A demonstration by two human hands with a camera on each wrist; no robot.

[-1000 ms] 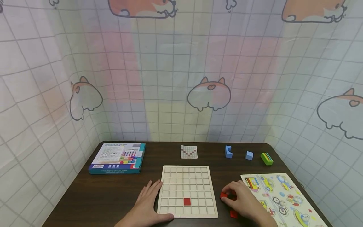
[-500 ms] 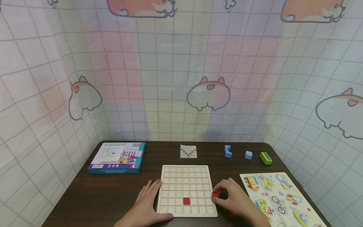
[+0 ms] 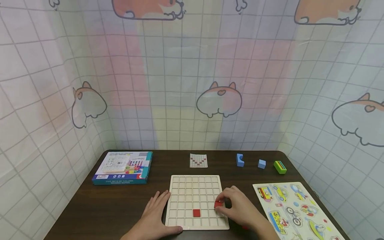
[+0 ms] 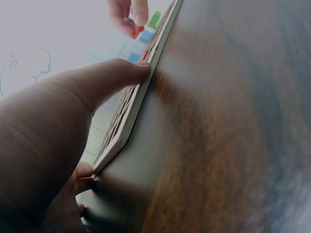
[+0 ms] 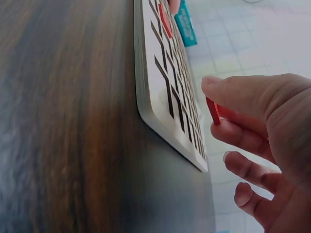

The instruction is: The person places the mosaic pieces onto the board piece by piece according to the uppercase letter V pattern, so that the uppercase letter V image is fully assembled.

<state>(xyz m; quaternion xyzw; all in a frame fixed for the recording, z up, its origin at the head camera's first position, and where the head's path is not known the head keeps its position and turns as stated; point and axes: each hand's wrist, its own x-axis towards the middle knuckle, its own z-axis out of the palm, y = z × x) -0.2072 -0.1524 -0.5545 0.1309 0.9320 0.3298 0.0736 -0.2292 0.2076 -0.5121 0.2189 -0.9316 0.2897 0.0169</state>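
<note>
Head view, right hand: the right hand (image 3: 240,208) pinches a red tile (image 3: 218,204) between thumb and fingertips, holding it over the right side of the grid board (image 3: 196,201); the tile hangs above the cells, not yet seated.
Head view, left hand: the left hand (image 3: 154,213) lies flat with straight fingers along the board's left edge, thumb at its near corner, seemingly to keep it from sliding; it grips nothing.
Head view, board: a second red tile (image 3: 196,213) sits in a cell just left of the held one and a row nearer.
Head view, beyond the hands: a pattern card (image 3: 198,160) lies past the board; a box (image 3: 123,167) lies beyond the left hand; two blue blocks (image 3: 240,160) and a green block (image 3: 280,167) lie beyond the right hand; a vehicle puzzle (image 3: 292,210) lies just right of it.
Left wrist view: the thumb (image 4: 104,80) presses against the board's (image 4: 138,99) side edge on the table (image 4: 228,126); the other hand's fingers (image 4: 130,14) show far off with a bit of red.
Right wrist view: the right hand (image 5: 265,141) holds the tile (image 5: 212,110) edge-on between thumb and forefinger, apart from the board (image 5: 167,92); remaining fingers curl loosely beneath; the seated tile (image 5: 164,20) shows farther along.
</note>
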